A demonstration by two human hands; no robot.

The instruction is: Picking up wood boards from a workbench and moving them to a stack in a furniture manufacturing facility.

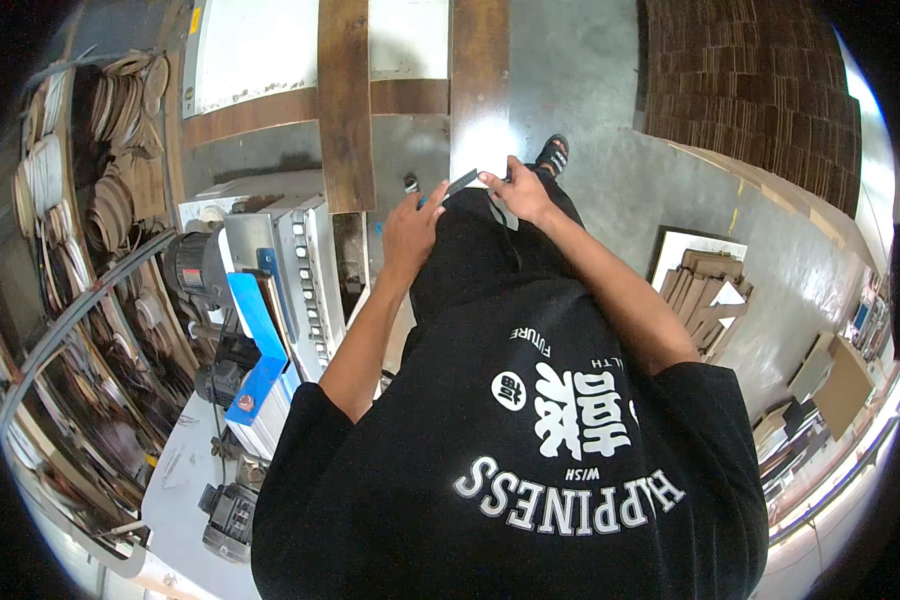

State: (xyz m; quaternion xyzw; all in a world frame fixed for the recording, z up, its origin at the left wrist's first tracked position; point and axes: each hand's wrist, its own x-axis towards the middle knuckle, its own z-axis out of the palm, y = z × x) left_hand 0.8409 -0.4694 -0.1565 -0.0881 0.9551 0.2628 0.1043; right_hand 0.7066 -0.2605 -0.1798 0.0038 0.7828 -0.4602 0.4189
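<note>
My left hand (410,232) and my right hand (520,190) meet in front of my body, near the end of a brown wood-look board (479,60). Between them lies a short, flat, dark grey strip (461,183), with a bit of blue by my left fingers. The strip's right end is pinched between my right thumb and fingers. Closed fingers of my left hand grip its left end. Its exact kind is too small to make out. The board's near end shines with glare just beyond my hands.
Left of me stands a machine with motors (195,262) and a blue guard (257,350). Coiled edging strips (120,100) fill a rack at far left. A second board (345,110) juts toward me. Brown panels (750,90) are stacked at far right; offcuts (705,295) lie nearer.
</note>
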